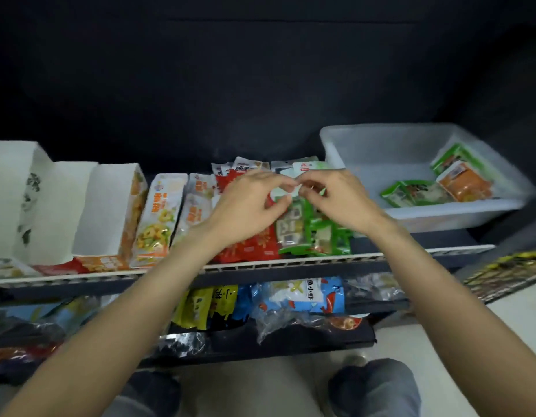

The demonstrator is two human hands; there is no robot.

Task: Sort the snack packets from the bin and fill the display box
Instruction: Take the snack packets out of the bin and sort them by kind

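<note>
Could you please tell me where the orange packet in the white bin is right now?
The orange packet lies at the right end of the white bin, beside green packets.

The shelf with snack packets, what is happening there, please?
A person is sorting snacks on the upper shelf. Both hands meet over the green packets: the left hand and the right hand pinch a small white-and-green packet between their fingertips. Beside them lie red packets and orange-and-white packets. The white bin on the right holds only a few green and orange packets.
</note>
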